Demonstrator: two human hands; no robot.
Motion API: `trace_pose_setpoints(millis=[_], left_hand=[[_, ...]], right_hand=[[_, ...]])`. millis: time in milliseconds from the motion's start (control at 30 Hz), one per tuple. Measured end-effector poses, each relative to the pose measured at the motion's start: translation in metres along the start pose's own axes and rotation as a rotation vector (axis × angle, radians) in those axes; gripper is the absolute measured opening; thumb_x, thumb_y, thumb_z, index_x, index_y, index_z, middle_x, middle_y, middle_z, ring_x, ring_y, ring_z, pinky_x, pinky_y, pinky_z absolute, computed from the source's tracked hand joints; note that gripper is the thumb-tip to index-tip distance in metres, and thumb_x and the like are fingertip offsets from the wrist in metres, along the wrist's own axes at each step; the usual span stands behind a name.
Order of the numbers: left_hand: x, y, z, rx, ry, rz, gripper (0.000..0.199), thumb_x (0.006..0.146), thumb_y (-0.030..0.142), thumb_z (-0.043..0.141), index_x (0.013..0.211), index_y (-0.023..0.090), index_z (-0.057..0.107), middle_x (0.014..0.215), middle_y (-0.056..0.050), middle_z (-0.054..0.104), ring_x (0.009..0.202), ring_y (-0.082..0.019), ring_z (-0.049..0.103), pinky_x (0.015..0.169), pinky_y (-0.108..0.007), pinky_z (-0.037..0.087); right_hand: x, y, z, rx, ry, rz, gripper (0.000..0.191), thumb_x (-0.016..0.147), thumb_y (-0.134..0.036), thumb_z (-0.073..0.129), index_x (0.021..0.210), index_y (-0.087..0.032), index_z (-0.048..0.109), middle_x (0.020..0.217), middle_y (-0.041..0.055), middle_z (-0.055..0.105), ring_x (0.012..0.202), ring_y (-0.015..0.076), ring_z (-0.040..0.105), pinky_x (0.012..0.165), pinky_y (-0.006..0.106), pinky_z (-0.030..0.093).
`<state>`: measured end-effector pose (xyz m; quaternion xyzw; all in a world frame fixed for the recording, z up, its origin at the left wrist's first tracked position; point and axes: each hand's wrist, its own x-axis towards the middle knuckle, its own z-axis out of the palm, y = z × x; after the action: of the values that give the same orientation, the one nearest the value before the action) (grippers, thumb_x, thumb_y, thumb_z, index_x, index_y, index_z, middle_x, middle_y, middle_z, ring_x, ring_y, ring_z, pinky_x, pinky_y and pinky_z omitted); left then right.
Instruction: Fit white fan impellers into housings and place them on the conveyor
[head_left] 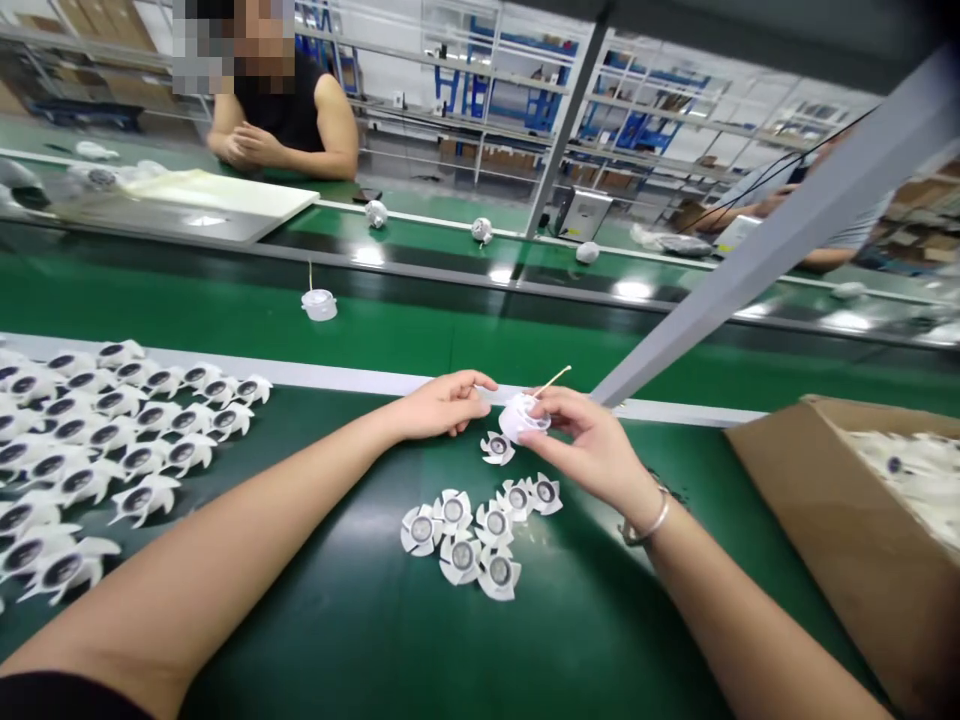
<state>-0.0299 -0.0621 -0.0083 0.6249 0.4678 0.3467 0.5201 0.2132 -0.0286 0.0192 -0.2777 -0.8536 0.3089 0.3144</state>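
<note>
My right hand (574, 430) grips a white round housing (516, 418) between thumb and fingers, and a thin yellowish wire sticks up from it. Just left of the housing is my left hand (448, 402), its fingers apart and nothing in them. A single white fan wheel (497, 448) lies right below the housing. Nearer to me, several more white fan wheels (462, 553) with dark round centres form a loose cluster on the green tabletop (337, 600).
Rows of white fan wheels (82, 480) cover the left side. An open cardboard box (817, 520) of white parts stands at right. Another housing (320, 305) sits on the green belt (420, 335). A slanted metal post (735, 265) rises at right. Across the line sits a person (289, 120).
</note>
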Motion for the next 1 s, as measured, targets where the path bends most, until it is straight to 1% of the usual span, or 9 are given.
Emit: trace_pose_setpoints(millis=[67, 167, 433, 600, 667, 767, 833, 900, 1000], left_hand=[[0.001, 0.000, 0.000, -0.003, 0.013, -0.014, 0.049, 0.089, 0.054, 0.057, 0.121, 0.017, 0.054, 0.071, 0.005, 0.050, 0.056, -0.009, 0.048, 0.052, -0.022, 0.041], [0.001, -0.001, 0.005, -0.001, 0.000, -0.010, 0.049, 0.081, 0.052, 0.069, 0.114, 0.017, 0.060, 0.069, 0.005, 0.050, 0.057, -0.007, 0.044, 0.052, -0.020, 0.036], [0.006, 0.004, 0.009, 0.007, -0.054, -0.111, 0.041, 0.075, 0.042, 0.076, 0.106, 0.016, 0.066, 0.064, 0.005, 0.054, 0.056, -0.008, 0.043, 0.054, -0.022, 0.030], [0.004, 0.005, 0.013, 0.149, 0.092, -0.172, 0.050, 0.074, 0.050, 0.074, 0.110, 0.016, 0.063, 0.068, 0.004, 0.056, 0.059, -0.011, 0.049, 0.057, -0.024, 0.037], [-0.004, 0.017, 0.019, 0.341, 0.171, -0.190, 0.056, 0.080, 0.058, 0.066, 0.117, 0.017, 0.061, 0.082, -0.002, 0.065, 0.070, -0.015, 0.058, 0.065, -0.027, 0.044], [-0.026, 0.048, 0.037, 0.708, 0.144, -0.168, 0.067, 0.091, 0.067, 0.044, 0.137, 0.020, 0.052, 0.127, -0.013, 0.062, 0.111, -0.029, 0.060, 0.092, -0.040, 0.047], [-0.044, 0.065, 0.055, 0.922, 0.040, -0.187, 0.082, 0.086, 0.076, 0.042, 0.148, 0.022, 0.042, 0.149, -0.018, 0.045, 0.131, -0.041, 0.046, 0.103, -0.056, 0.039], [-0.058, 0.070, 0.073, 1.027, -0.057, -0.128, 0.097, 0.077, 0.085, 0.046, 0.153, 0.027, 0.034, 0.158, -0.019, 0.031, 0.138, -0.048, 0.036, 0.107, -0.068, 0.030], [-0.063, 0.055, 0.094, 1.035, -0.218, 0.005, 0.099, 0.074, 0.087, 0.049, 0.155, 0.034, 0.028, 0.164, -0.013, 0.021, 0.143, -0.051, 0.027, 0.106, -0.070, 0.032]], right_hand=[[-0.010, -0.002, 0.005, 0.022, -0.016, -0.081, 0.014, 0.082, -0.030, 0.075, 0.091, -0.022, 0.069, 0.115, 0.0080, 0.067, 0.106, 0.0228, 0.066, 0.089, 0.037, 0.056], [-0.015, 0.002, 0.013, -0.090, -0.089, -0.195, 0.011, 0.083, -0.022, 0.075, 0.094, -0.024, 0.074, 0.122, 0.0083, 0.068, 0.112, 0.0243, 0.065, 0.097, 0.041, 0.054], [-0.011, 0.006, 0.025, -0.209, -0.082, -0.182, 0.009, 0.080, -0.016, 0.077, 0.088, -0.019, 0.077, 0.111, 0.0105, 0.071, 0.097, 0.0233, 0.070, 0.086, 0.038, 0.060], [-0.008, 0.015, 0.018, -0.138, -0.149, -0.195, 0.009, 0.082, -0.021, 0.077, 0.090, -0.020, 0.076, 0.111, 0.0075, 0.070, 0.097, 0.0206, 0.069, 0.088, 0.036, 0.058], [-0.006, 0.024, 0.010, -0.215, -0.138, -0.192, 0.010, 0.085, -0.021, 0.072, 0.095, -0.020, 0.075, 0.116, 0.0085, 0.067, 0.103, 0.0226, 0.066, 0.094, 0.039, 0.055], [-0.008, 0.032, -0.014, -0.467, 0.104, -0.111, 0.026, 0.088, -0.019, 0.064, 0.113, -0.016, 0.070, 0.127, 0.0158, 0.060, 0.115, 0.0301, 0.059, 0.099, 0.049, 0.051], [-0.019, 0.029, -0.037, -0.563, 0.258, -0.008, 0.033, 0.087, -0.022, 0.065, 0.119, -0.014, 0.067, 0.121, 0.0168, 0.061, 0.107, 0.0299, 0.061, 0.091, 0.048, 0.054], [-0.040, 0.020, -0.058, -0.561, 0.315, 0.091, 0.025, 0.088, -0.026, 0.065, 0.111, -0.018, 0.070, 0.106, 0.0108, 0.066, 0.088, 0.0234, 0.064, 0.076, 0.038, 0.056], [-0.083, 0.006, -0.075, -0.533, 0.263, 0.153, 0.008, 0.091, -0.026, 0.064, 0.092, -0.022, 0.070, 0.088, 0.0038, 0.067, 0.077, 0.0180, 0.062, 0.066, 0.032, 0.053]])
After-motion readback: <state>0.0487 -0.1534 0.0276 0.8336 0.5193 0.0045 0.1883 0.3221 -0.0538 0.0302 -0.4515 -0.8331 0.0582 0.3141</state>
